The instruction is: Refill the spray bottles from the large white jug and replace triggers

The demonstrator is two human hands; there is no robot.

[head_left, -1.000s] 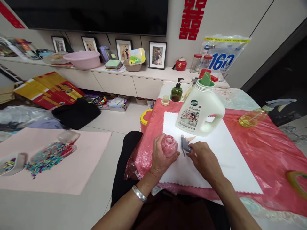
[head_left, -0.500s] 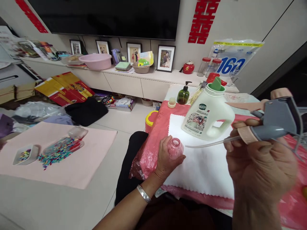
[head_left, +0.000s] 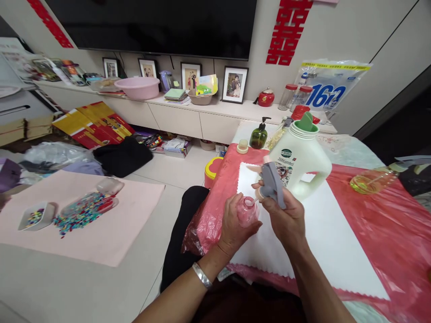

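Observation:
A pink translucent bottle (head_left: 248,214) with an uncapped neck is in my left hand (head_left: 232,224), its fingers wrapped round the body. My right hand (head_left: 288,217) grips a grey spray trigger head (head_left: 273,184) with a beige collar, just right of the bottle's mouth. The thin tube below the collar points at the neck; most of it is out of sight, seemingly inside the bottle. Behind my right hand stands a large pale green detergent jug (head_left: 303,152) with a green spout in its neck. Under both hands lies a white scallop-edged mat (head_left: 323,242).
Red plastic sheeting (head_left: 377,215) covers the table. A clear spray bottle (head_left: 373,179) with yellow liquid lies tilted at right. Behind the jug are a green pump bottle (head_left: 258,136) and a beige cap (head_left: 242,146). At left, colourful small pieces (head_left: 81,213) lie on a pink sheet (head_left: 134,211).
My right hand has brought the spray trigger head leftward and down to the pink bottle, its tube now at the mouth. The left hand keeps its hold. The clear spray bottle has come into view.

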